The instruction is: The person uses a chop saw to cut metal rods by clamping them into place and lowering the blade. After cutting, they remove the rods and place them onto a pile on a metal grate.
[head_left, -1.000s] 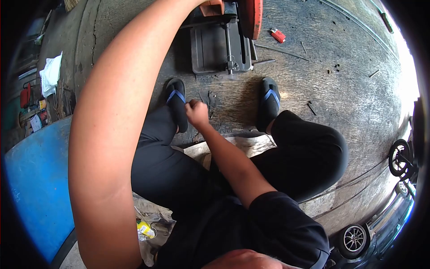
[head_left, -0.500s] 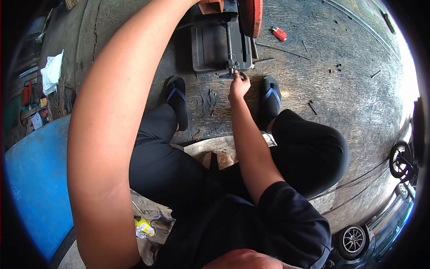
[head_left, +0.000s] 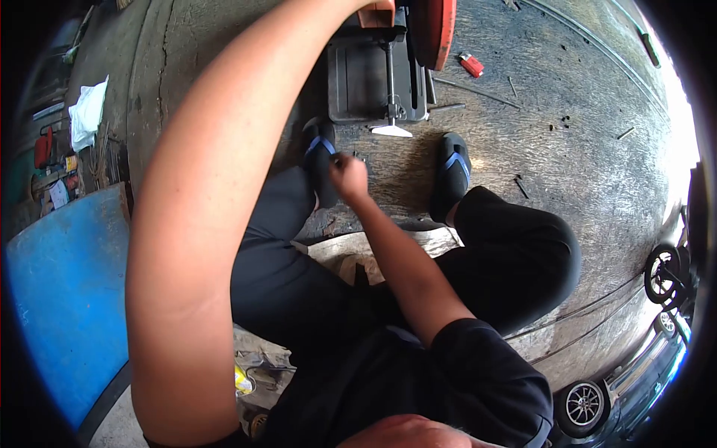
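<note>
Worn, scuffed floor (head_left: pixel 538 142) spreads around the seated person, with a blue panel (head_left: pixel 71 276) at the left and a vehicle wheel (head_left: pixel 584 404) at the lower right. On the floor ahead of the feet stands a machine (head_left: pixel 366 82) with a dark base, a red guard (head_left: pixel 435 33) and a rod (head_left: pixel 390 75) ending in a pale crosspiece (head_left: pixel 391 131). The right hand (head_left: pixel 349 178) is beside the left sandal (head_left: pixel 320 145), its grip curled together; whether it touches the sandal or encloses something small, I cannot tell. The left arm (head_left: pixel 194 201) reaches past the top of the view, so the left grip cannot be told. A small red packet (head_left: pixel 471 65) and a thin bar (head_left: pixel 478 92) lie right of the machine.
</note>
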The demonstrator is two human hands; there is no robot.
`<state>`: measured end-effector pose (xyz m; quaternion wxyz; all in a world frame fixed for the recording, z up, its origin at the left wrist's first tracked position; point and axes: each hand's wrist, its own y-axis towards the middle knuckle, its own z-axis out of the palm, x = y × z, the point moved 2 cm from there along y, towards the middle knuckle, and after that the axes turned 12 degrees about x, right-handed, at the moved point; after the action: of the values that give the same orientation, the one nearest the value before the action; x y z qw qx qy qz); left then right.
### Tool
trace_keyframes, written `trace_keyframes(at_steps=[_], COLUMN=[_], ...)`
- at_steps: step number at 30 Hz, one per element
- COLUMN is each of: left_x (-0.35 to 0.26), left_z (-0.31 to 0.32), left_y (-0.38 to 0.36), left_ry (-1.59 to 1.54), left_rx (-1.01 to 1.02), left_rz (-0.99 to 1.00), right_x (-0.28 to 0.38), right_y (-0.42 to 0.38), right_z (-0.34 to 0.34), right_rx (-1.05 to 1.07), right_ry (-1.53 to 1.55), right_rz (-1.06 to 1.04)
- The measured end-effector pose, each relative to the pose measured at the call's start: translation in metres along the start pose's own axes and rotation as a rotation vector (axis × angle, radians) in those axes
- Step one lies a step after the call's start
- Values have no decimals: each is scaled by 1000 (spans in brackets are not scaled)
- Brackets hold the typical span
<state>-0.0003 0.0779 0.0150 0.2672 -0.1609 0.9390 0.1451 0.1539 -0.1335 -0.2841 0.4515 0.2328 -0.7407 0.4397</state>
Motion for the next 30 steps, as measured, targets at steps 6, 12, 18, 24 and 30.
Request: trace_keyframes(at_steps=[6,12,18,24,30], left_x=[-7,84,301,358,367], left_z=[-6,6,133,185,204], left_y=[-34,-81,-139,-126,-112], left_ry=[-121,-234,-632,-1121,-1414], left_rx=[-18,-300,-67,-194,-253], left_rz=[101,546,-419,-1123,-1313], right_x=[45,72,65,53,-26], right_y=[64,110,155,148,36], right_z=[-66,-89,-108,-118,-119], right_rx=[-329,-303,-347,-381,-911], right_ry=[290,510,490,485,147], right_rz=[-205,-138,-36,139,137])
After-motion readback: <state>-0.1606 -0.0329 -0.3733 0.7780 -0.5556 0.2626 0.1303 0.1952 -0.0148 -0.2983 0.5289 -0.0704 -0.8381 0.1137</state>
